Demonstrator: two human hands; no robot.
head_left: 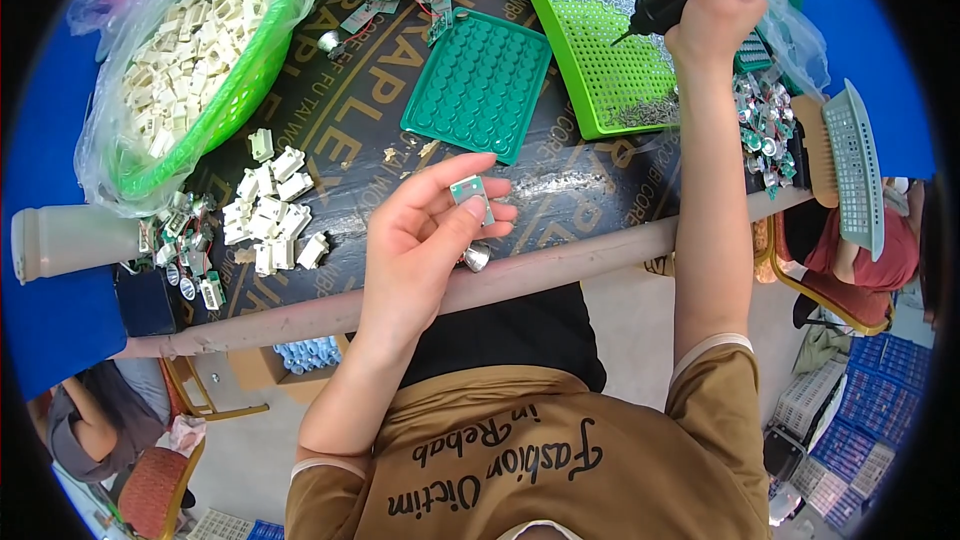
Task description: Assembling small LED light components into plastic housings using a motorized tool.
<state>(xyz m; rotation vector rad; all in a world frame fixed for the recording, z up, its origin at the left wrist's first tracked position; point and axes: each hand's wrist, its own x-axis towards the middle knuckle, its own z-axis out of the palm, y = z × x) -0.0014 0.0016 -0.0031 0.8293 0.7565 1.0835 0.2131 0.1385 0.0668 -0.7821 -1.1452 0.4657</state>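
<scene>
Near the table's front edge, my left hand (415, 240) pinches a small green circuit board (466, 188) between thumb and fingers. Just below those fingers shows a silver cone-shaped reflector (477, 257); whether it is joined to the board is hidden. My right hand (712, 15) is wrapped round a black power screwdriver (662, 12). Its thin bit points down and left over a bright green screw tray (572, 90) with a grid of holes and many loose silver screws. Between the hands, farther back, lies a teal tray (475, 80) with rows of round pockets.
At left stands a green basket (265, 90) full of white plastic housings, with a loose pile of housings (272, 205) beside it. Boards with reflectors lie at the back, left and right (765, 130). A translucent container (75, 243) lies far left. Other people sit at both sides.
</scene>
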